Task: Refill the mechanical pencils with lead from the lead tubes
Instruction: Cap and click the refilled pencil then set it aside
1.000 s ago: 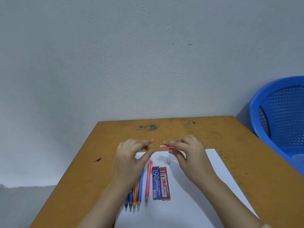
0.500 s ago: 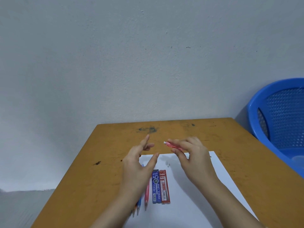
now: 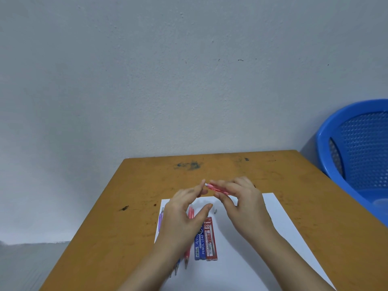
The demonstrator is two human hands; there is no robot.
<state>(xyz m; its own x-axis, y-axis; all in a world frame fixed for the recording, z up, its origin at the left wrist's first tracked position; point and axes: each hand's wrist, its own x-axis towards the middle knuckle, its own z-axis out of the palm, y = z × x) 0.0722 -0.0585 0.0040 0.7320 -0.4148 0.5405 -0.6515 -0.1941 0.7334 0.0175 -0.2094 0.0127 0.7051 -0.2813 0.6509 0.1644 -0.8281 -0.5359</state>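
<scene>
My right hand [image 3: 241, 198] grips a red mechanical pencil [image 3: 217, 188], held level above the table with its white end pointing left. My left hand [image 3: 184, 215] hovers just left of that end, fingers spread, its fingertips close to the pencil's end and holding nothing. Below it, on a white sheet of paper [image 3: 252, 248], lie a pink mechanical pencil [image 3: 190, 213], a purple one [image 3: 160, 219] and others mostly hidden under my left forearm. A blue lead tube [image 3: 199, 244] and a red lead tube [image 3: 210, 238] lie side by side. A tiny grey piece [image 3: 215, 211] rests on the paper.
The wooden table [image 3: 117, 217] stands against a grey wall, with dark smudges near its far edge. A blue plastic basket [image 3: 357, 148] sits beside the table at the right.
My left hand opened and moved right, over the row of pencils, its fingertips now near the pencil's white end. My right hand kept holding the red pencil nearly still.
</scene>
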